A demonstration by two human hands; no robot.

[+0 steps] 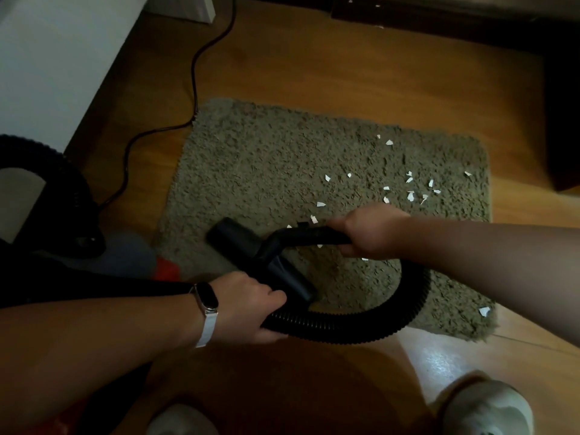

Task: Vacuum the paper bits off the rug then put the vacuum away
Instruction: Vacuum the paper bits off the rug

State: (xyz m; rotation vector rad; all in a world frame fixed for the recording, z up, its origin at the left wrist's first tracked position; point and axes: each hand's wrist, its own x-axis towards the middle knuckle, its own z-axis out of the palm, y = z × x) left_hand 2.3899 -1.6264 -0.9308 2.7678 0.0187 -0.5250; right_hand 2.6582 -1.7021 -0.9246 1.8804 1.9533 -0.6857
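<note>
A shaggy grey-green rug (276, 158) lies on the wooden floor. Several white paper bits (409, 188) are scattered over its right half, and one bit (484, 311) lies near the front right corner. The black vacuum nozzle (233, 235) rests on the rug's front left part. My right hand (370, 232) is closed around the black curved handle (301, 237) behind the nozzle. My left hand (248, 307) grips the ribbed black hose (392, 318), which loops over the rug's front edge.
The vacuum body and its hose (62, 189) sit at the left, with a dark power cord (194, 73) running up the floor. A white wall or cabinet (56, 58) is at upper left, dark furniture (561, 120) at right. My two light slippers (483, 406) are at the bottom.
</note>
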